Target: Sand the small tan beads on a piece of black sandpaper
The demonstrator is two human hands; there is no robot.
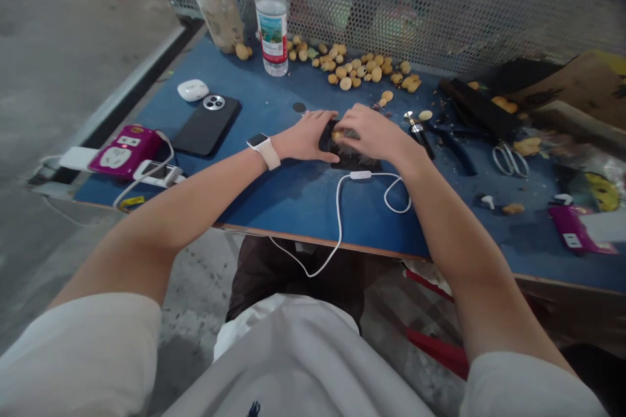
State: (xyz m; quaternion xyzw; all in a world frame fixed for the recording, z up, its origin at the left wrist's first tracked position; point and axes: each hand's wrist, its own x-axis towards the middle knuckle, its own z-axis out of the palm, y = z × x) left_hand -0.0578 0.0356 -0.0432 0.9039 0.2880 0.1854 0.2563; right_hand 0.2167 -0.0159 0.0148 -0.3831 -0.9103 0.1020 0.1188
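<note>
My left hand (307, 137) and my right hand (372, 133) meet over a black bristled pad (349, 159) on the blue table (293, 208). The left hand presses on the pad's left end, and a white smartwatch (264, 150) sits on that wrist. The right fingers curve over a small yellow fruit (338, 136) on the pad, which is partly hidden. A heap of similar yellow fruits (349, 68) lies just beyond my hands. A white cable (339, 221) runs on the table below my wrists.
Beyond the fruit stand a water bottle (270, 13) and a jar (220, 13) against a perforated metal screen (430, 0). A phone (208, 124) and a magenta power socket (126, 151) lie left; black pliers (454, 150) and scissors (510, 160) lie right.
</note>
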